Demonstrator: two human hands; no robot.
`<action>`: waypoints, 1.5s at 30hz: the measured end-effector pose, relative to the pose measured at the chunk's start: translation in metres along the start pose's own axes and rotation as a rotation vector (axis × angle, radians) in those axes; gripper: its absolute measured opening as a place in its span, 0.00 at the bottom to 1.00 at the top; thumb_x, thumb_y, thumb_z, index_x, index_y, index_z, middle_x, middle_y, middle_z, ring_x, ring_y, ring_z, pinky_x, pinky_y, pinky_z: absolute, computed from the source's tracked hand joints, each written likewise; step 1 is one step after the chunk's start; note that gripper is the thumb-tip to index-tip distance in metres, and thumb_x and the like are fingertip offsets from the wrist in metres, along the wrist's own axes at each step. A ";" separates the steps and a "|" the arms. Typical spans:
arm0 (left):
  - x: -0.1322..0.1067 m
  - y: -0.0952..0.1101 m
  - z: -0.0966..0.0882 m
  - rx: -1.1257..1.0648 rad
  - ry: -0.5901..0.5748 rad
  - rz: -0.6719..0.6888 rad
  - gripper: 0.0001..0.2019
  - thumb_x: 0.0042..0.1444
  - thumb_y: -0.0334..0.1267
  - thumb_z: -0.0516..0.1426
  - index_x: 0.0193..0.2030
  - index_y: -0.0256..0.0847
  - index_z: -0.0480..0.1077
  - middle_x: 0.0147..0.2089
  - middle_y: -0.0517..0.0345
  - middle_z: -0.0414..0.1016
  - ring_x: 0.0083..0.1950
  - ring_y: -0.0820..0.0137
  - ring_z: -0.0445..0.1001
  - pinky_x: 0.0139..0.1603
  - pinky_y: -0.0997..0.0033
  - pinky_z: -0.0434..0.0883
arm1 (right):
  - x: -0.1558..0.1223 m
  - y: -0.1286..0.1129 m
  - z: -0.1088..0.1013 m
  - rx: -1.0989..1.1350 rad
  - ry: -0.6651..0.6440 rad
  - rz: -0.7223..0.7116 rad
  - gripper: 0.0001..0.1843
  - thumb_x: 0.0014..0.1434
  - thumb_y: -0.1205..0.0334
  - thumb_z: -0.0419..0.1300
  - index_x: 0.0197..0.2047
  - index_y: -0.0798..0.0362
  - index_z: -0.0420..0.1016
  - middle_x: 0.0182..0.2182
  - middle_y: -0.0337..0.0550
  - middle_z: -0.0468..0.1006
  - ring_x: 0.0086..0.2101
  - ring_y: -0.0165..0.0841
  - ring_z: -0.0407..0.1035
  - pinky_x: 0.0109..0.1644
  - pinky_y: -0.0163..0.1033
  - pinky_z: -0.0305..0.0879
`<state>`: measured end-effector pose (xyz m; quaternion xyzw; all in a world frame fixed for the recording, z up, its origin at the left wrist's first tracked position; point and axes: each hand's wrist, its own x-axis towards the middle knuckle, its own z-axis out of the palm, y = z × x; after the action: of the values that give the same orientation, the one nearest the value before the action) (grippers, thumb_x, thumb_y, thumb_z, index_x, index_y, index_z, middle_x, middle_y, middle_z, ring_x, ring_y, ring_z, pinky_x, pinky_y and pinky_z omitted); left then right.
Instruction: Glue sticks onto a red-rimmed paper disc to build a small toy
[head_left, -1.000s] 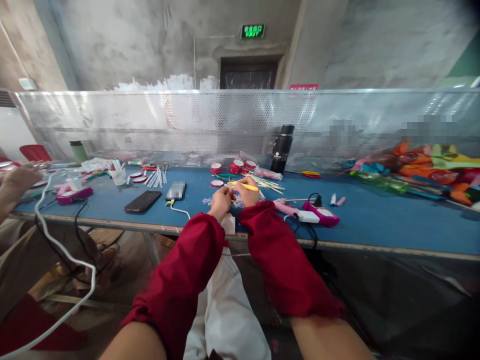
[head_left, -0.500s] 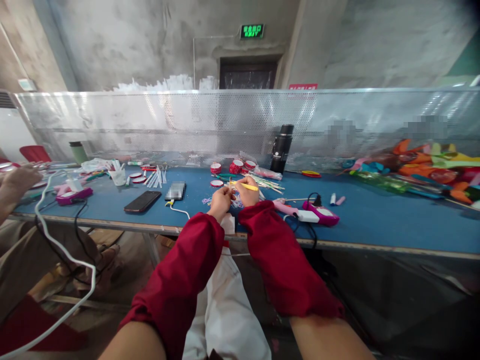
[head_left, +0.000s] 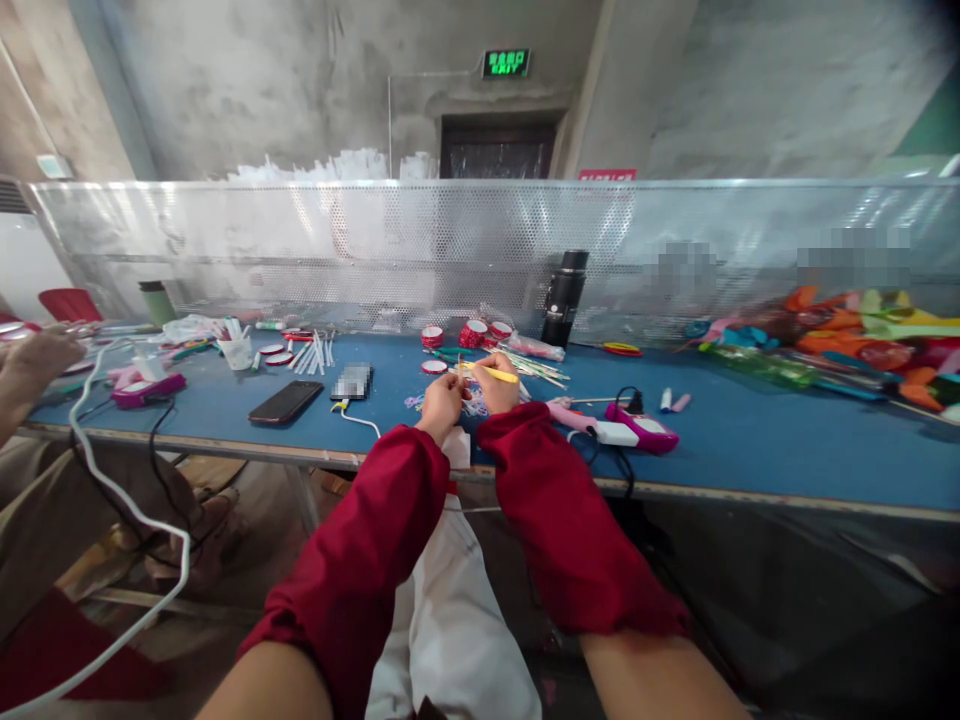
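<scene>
My left hand (head_left: 440,402) and my right hand (head_left: 498,385) are close together over the near part of the blue table (head_left: 750,440), both in red sleeves. My right hand is closed on a thin yellow stick (head_left: 491,372) that points right. My left hand is pinched shut on something small beside it that I cannot make out. Small coloured bits (head_left: 472,404) lie on the table between the hands.
A black phone (head_left: 285,402), a pink tool with a white plug (head_left: 637,428), red tape rolls (head_left: 472,333), a black flask (head_left: 564,297) and loose sticks (head_left: 536,366) lie around. Coloured balloons (head_left: 847,335) pile at the right. Another person's hand (head_left: 34,365) is at the left.
</scene>
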<state>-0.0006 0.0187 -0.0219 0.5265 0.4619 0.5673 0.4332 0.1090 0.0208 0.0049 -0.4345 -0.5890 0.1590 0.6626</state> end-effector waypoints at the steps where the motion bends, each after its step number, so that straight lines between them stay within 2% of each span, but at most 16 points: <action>1: 0.000 0.000 0.000 0.011 -0.004 -0.004 0.14 0.69 0.44 0.60 0.53 0.36 0.74 0.47 0.52 0.79 0.41 0.68 0.79 0.41 0.64 0.80 | 0.000 -0.001 0.000 0.002 -0.006 -0.001 0.15 0.68 0.52 0.64 0.36 0.55 0.74 0.31 0.35 0.75 0.30 0.28 0.70 0.37 0.37 0.71; 6: 0.001 -0.001 0.000 0.056 -0.024 -0.012 0.13 0.69 0.44 0.60 0.53 0.37 0.74 0.47 0.52 0.79 0.41 0.69 0.79 0.41 0.65 0.80 | -0.002 -0.002 -0.001 -0.005 -0.015 -0.003 0.15 0.68 0.53 0.65 0.36 0.55 0.74 0.32 0.36 0.76 0.31 0.28 0.70 0.37 0.37 0.71; 14: 0.001 0.001 -0.001 0.057 -0.025 -0.006 0.14 0.69 0.44 0.60 0.54 0.36 0.74 0.49 0.51 0.79 0.43 0.67 0.80 0.43 0.62 0.80 | 0.001 0.005 -0.001 -0.030 0.027 0.002 0.13 0.69 0.53 0.64 0.43 0.56 0.76 0.37 0.39 0.79 0.34 0.29 0.74 0.40 0.39 0.75; 22: 0.003 -0.002 0.000 0.077 -0.028 -0.010 0.14 0.69 0.44 0.60 0.55 0.37 0.74 0.50 0.51 0.79 0.44 0.66 0.80 0.44 0.61 0.80 | -0.001 0.005 0.000 -0.032 -0.016 -0.016 0.12 0.68 0.55 0.65 0.37 0.56 0.75 0.32 0.36 0.77 0.32 0.28 0.72 0.38 0.37 0.74; 29: 0.005 -0.002 -0.002 0.084 -0.030 -0.004 0.16 0.69 0.44 0.60 0.56 0.37 0.74 0.52 0.50 0.78 0.47 0.64 0.80 0.47 0.58 0.80 | 0.003 0.007 0.000 -0.039 0.030 0.001 0.13 0.69 0.53 0.64 0.44 0.56 0.77 0.38 0.40 0.79 0.35 0.30 0.75 0.41 0.39 0.76; 36: 0.004 -0.001 0.000 0.090 -0.031 -0.013 0.14 0.69 0.44 0.60 0.54 0.36 0.74 0.49 0.51 0.79 0.43 0.67 0.79 0.43 0.62 0.80 | -0.001 0.001 0.000 -0.007 0.002 -0.009 0.11 0.65 0.59 0.68 0.34 0.55 0.76 0.29 0.35 0.77 0.30 0.28 0.72 0.37 0.36 0.72; 43: 0.004 -0.001 -0.001 0.084 -0.028 -0.009 0.15 0.69 0.44 0.60 0.55 0.36 0.74 0.50 0.51 0.79 0.45 0.66 0.80 0.45 0.60 0.80 | 0.001 0.004 0.000 -0.024 0.018 0.008 0.13 0.69 0.52 0.64 0.42 0.56 0.76 0.36 0.38 0.78 0.33 0.29 0.73 0.39 0.38 0.74; 45: 0.004 -0.001 -0.001 0.079 -0.022 -0.007 0.15 0.69 0.44 0.60 0.55 0.37 0.74 0.50 0.51 0.79 0.45 0.66 0.80 0.45 0.61 0.80 | 0.001 0.003 0.000 -0.023 0.007 0.006 0.14 0.69 0.52 0.63 0.41 0.55 0.76 0.36 0.38 0.78 0.33 0.29 0.72 0.39 0.38 0.73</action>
<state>-0.0021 0.0226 -0.0222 0.5478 0.4809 0.5414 0.4190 0.1100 0.0232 0.0030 -0.4443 -0.5871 0.1527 0.6592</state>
